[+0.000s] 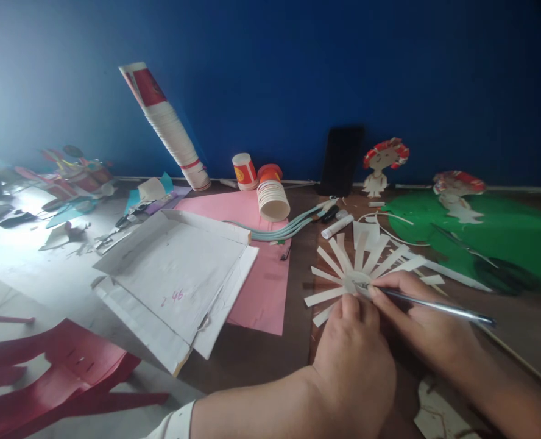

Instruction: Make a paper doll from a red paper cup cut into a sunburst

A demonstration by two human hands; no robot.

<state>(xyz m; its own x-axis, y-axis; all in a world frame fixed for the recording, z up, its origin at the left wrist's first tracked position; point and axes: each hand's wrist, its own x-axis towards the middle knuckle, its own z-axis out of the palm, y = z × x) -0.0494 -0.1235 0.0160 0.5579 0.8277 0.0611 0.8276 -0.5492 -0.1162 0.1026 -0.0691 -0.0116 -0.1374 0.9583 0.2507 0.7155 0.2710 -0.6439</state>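
**Pen held over a white paper piece cut into radiating strips**

The white paper piece with narrow strips fanned around a round centre (pixel 350 276) is placed on the brown tabletop (pixel 298 305), directly before the two hands. A slender pen with a clear, shiny barrel (pixel 439 306) is clamped between the thumb and fingers of the right hand (pixel 414 299); its tip is directed at the round centre, and its rear end is pointed to the right. The fingers of the left hand (pixel 355 341) are bent and held together, with the fingertips set at the lower edge of the centre; whether the paper is pinched by them cannot be told. A white cylindrical tube (pixel 337 227) is seen just beyond the strips. To the right, scissors with black handles (pixel 503 274) are laid partly on a bright green sheet (pixel 526 231). To the left, a shallow white cardboard tray marked with red figures (pixel 192 256) is rested partly over a pink paper sheet (pixel 264 292).
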